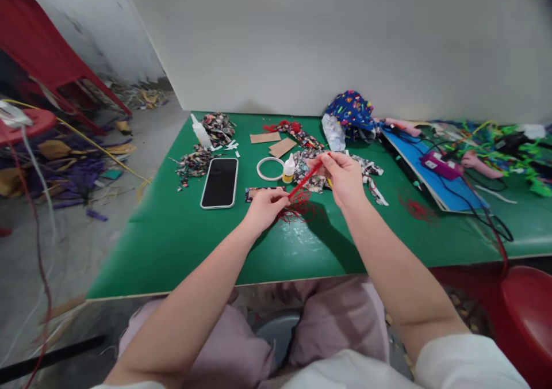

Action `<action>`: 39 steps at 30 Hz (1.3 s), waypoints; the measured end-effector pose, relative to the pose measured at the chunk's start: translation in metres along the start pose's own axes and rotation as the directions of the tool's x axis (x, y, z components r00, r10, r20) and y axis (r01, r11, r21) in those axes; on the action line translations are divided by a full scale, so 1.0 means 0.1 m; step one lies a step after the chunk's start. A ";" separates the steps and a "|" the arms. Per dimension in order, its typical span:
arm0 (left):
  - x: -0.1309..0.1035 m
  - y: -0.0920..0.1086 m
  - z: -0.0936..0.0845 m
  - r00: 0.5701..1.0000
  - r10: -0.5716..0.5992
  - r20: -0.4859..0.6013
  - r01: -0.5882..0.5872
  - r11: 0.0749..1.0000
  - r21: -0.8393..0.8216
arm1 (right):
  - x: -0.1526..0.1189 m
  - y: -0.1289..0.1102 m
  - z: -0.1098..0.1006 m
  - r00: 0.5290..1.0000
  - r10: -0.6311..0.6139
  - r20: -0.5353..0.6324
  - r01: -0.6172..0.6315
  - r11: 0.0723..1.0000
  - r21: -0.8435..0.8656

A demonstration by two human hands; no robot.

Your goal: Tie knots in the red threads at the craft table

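Observation:
A narrow red ribbon is stretched at a slant between my two hands. My left hand pinches its lower end, just over a heap of loose red threads. Higher and to the right, my right hand pinches the upper end, its fingertips closed together. Beside my left fingers lies a small printed fabric strip. A small glue bottle with a yellow label stands behind the ribbon, next to a white tape ring. Patterned fabric pieces lie partly hidden behind my right hand.
A phone lies left of my hands, near a white squeeze bottle and scrap bundles. Brown card pieces are at the back. To the right are a blue folder, a purple device, cables and a blue patterned cloth.

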State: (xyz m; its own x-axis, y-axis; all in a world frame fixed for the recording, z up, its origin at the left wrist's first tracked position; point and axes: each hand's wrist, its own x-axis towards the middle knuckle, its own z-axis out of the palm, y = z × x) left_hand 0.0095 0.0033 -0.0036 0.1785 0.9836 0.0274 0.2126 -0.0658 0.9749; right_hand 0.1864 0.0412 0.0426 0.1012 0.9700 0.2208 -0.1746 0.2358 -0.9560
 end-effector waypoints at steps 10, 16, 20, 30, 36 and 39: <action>-0.04 0.07 -0.06 0.982 0.187 -0.012 -0.182 0.966 0.182 | -0.05 -0.40 -0.02 0.997 -0.077 0.029 0.081 0.970 -0.228; -0.01 0.49 0.06 0.979 0.195 0.062 -0.183 0.970 -0.163 | -0.19 -0.44 -0.07 0.939 -0.150 0.311 0.285 0.843 -0.456; 0.07 0.65 0.29 0.964 0.182 0.193 -0.104 0.929 -0.355 | -0.23 -0.39 -0.08 0.956 -0.107 0.274 0.201 0.918 -0.341; -0.10 0.43 0.56 0.907 -0.094 0.410 0.294 0.840 -0.456 | -0.21 -0.30 -0.40 0.999 0.021 0.039 -0.017 0.995 -0.093; -0.10 0.37 0.54 0.937 -0.055 0.345 0.126 0.975 -0.184 | -0.16 -0.37 -0.56 0.990 -0.016 0.144 0.034 0.991 -0.129; -0.06 0.50 0.47 0.978 0.116 0.172 -0.088 0.983 -0.158 | -0.18 -0.47 -0.59 0.968 -0.028 0.248 0.092 0.964 -0.249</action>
State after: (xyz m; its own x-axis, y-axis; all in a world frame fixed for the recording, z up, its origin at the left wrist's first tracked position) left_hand 0.0640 -0.0143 0.0349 0.3644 0.9257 0.1016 0.0412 -0.1250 0.9913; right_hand 0.2502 0.0095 0.0720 -0.1396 0.9472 0.2887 0.0848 0.3019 -0.9496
